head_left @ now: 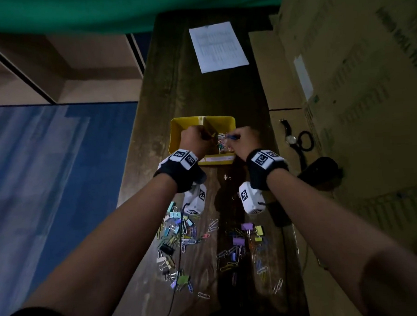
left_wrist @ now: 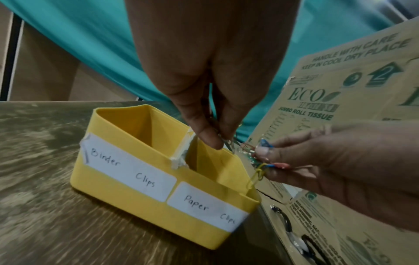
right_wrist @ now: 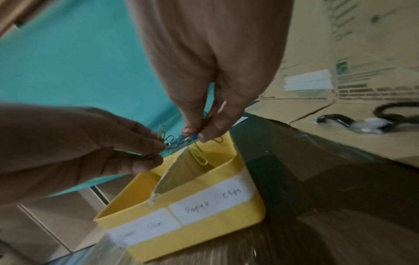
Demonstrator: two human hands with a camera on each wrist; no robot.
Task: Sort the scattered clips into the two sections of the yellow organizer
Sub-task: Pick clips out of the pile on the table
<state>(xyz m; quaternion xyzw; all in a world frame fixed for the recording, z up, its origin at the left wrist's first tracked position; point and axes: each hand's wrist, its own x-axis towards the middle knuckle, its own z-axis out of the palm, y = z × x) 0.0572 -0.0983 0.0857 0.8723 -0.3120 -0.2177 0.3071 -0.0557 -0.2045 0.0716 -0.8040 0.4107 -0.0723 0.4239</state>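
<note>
**Yellow organizer with both hands pinching paper clips above its right section**

The yellow organizer (head_left: 177,133) stands at the centre of the head view on a dark wooden table (head_left: 199,90). A divider (left_wrist: 181,152) splits it into two sections. Two white labels on its near wall read "Binder Clips" (left_wrist: 127,170) on the left and "Paper Clips" (left_wrist: 208,209) on the right.

The left hand (head_left: 194,139) and the right hand (head_left: 244,138) meet just above the organizer, over the paper-clip section and beside the divider. Each hand pinches, between thumb and fingertips, part of a tangled bunch of coloured paper clips (right_wrist: 181,139). In the right wrist view a yellow paper clip (right_wrist: 197,152) hangs from the bunch, down toward the right section. In the left wrist view the same clip dangles at the organizer's right corner. Some coloured clips show in the right section in the head view; their number cannot be told.

In the lower half of the head view, scattered clips lie on the table in two groups: binder clips mixed with paper clips at lower left (head_left: 175,241), mostly paper clips with a few binder clips at lower right (head_left: 246,245).

A printed sheet of paper (head_left: 218,46) lies at the top of the table. Cardboard boxes (head_left: 356,89) fill the right side. A wristwatch (head_left: 289,135) and a black loop (head_left: 305,140) rest on the cardboard.
</note>
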